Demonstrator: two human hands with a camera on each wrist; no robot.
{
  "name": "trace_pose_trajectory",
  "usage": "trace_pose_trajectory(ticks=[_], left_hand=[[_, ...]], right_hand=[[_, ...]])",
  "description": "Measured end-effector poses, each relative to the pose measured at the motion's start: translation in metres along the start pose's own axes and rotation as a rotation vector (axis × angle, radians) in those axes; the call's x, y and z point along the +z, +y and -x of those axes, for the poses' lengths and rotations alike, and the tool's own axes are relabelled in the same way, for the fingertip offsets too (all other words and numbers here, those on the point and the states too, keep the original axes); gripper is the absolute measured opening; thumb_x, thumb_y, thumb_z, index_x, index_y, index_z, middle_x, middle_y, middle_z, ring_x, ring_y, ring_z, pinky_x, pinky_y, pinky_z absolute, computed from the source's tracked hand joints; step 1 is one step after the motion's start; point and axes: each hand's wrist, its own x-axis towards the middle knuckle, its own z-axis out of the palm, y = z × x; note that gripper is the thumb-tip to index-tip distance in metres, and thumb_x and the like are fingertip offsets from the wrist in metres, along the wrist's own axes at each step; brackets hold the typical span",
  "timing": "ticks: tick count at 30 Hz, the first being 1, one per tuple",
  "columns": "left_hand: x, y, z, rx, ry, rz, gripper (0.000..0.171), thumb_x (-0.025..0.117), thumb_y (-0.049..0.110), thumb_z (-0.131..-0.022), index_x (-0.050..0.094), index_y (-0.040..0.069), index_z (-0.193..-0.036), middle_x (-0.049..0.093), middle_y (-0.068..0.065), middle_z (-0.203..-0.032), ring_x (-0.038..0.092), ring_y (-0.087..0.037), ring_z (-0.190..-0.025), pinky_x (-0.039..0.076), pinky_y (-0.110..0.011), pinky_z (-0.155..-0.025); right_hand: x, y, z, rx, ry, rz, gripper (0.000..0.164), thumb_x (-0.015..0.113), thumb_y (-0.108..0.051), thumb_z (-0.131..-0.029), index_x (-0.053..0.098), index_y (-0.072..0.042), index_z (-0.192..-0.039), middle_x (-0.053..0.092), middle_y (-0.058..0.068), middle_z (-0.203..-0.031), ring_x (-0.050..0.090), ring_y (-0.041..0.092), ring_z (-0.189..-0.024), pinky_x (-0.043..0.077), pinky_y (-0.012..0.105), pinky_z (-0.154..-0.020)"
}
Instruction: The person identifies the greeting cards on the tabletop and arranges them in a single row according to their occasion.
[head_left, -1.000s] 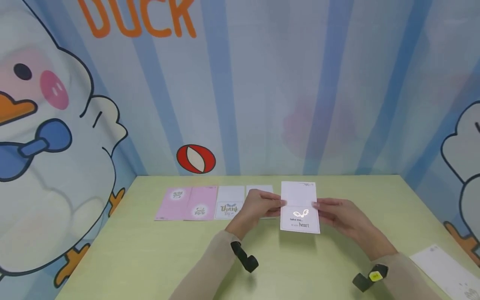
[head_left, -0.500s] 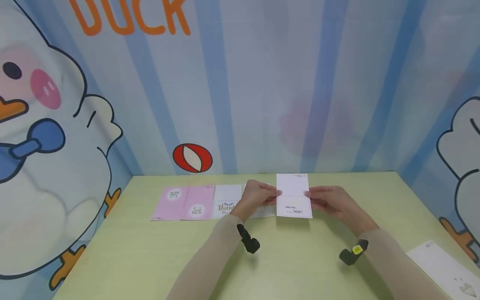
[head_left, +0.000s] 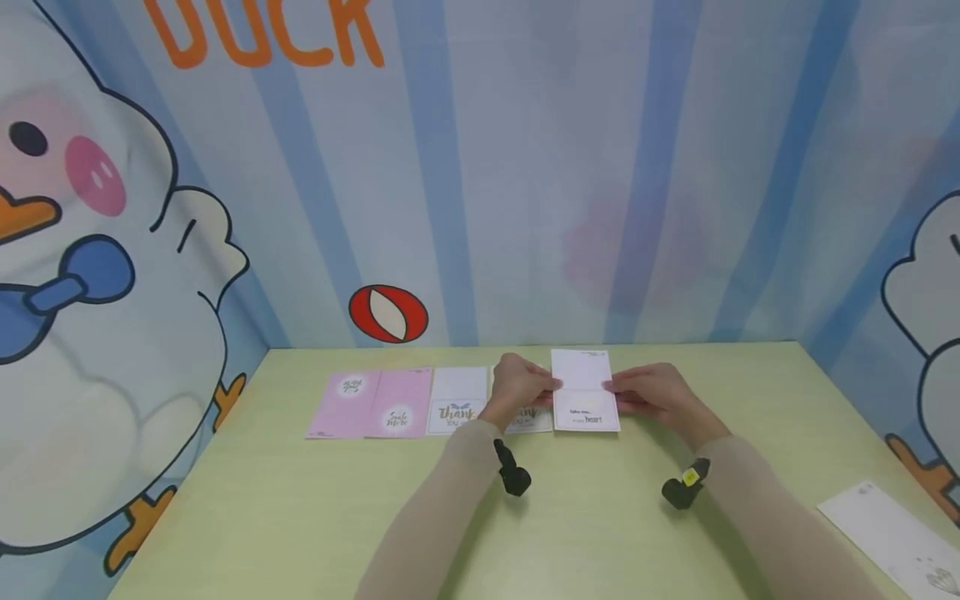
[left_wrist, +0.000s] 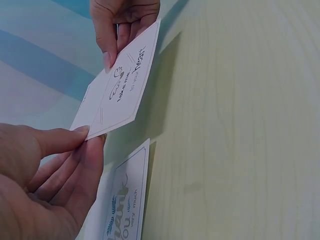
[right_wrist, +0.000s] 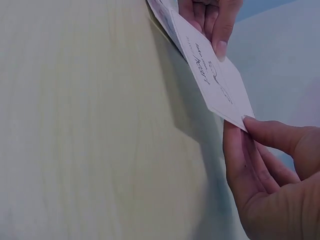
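A white card point(head_left: 583, 400) with "take me to your heart" lettering is held a little above the table, its shadow falling below it in both wrist views. My left hand point(head_left: 519, 388) pinches its left edge between thumb and fingers. On the opposite edge my right hand point(head_left: 654, 392) pinches it the same way. Just left of it lies a white "thank you" card point(left_wrist: 128, 195), partly hidden behind my left hand in the head view. Further left in the row are another "Thank you" card point(head_left: 457, 392) and two pink cards, the inner one point(head_left: 398, 400) reading "Smile more".
The outer pink card point(head_left: 341, 408) ends the row on the left. A white card point(head_left: 888, 533) with a small drawing lies at the table's right front. Behind the pale green table point(head_left: 600, 517) rises a striped backdrop point(head_left: 517, 183) with duck pictures.
Both hands have carried the white card leftward and lower, closer to the end of the row. Both thumbs still hold its side edges.
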Motion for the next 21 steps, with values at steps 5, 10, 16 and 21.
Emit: trace_pose_trajectory(ticks=[5,10,16,21], left_hand=[[0.006,-0.003,-0.008,-0.001,0.02,-0.083,0.012,0.089,0.006,-0.082,0.08,0.001,-0.089,0.077,-0.01,-0.071,0.067,-0.011,-0.05,0.059,-0.025,-0.052],[0.013,-0.002,-0.008,0.027,0.071,-0.178,0.012,0.09,0.007,-0.081,0.079,0.002,-0.084,0.076,-0.008,-0.067,0.064,-0.01,-0.046,0.054,-0.02,-0.048],[0.018,0.001,0.0,0.09,0.13,-0.314,0.012,0.089,0.009,-0.082,0.079,0.004,-0.079,0.075,-0.006,-0.066,0.069,-0.013,-0.051,0.058,-0.027,-0.067],[0.02,0.003,0.003,0.111,0.141,-0.399,0.012,0.087,0.009,-0.084,0.078,0.005,-0.077,0.075,-0.006,-0.068,0.069,-0.017,-0.06,0.059,-0.036,-0.079]], right_hand=[[0.002,0.001,-0.007,-0.003,0.046,0.065,0.051,0.074,-0.005,-0.097,0.055,0.017,-0.139,0.077,-0.003,-0.082,0.073,0.005,-0.073,0.063,0.024,-0.072],[0.003,0.002,-0.01,-0.004,0.08,0.133,0.047,0.074,-0.005,-0.096,0.059,0.016,-0.135,0.076,-0.002,-0.08,0.072,0.005,-0.071,0.063,0.024,-0.069],[0.007,0.003,-0.013,-0.033,0.125,0.251,0.041,0.074,-0.005,-0.095,0.064,0.015,-0.129,0.079,0.011,-0.094,0.071,0.006,-0.072,0.063,0.024,-0.069],[0.011,0.002,-0.013,-0.042,0.159,0.323,0.038,0.074,-0.007,-0.095,0.066,0.014,-0.126,0.077,0.02,-0.108,0.07,0.008,-0.074,0.062,0.024,-0.069]])
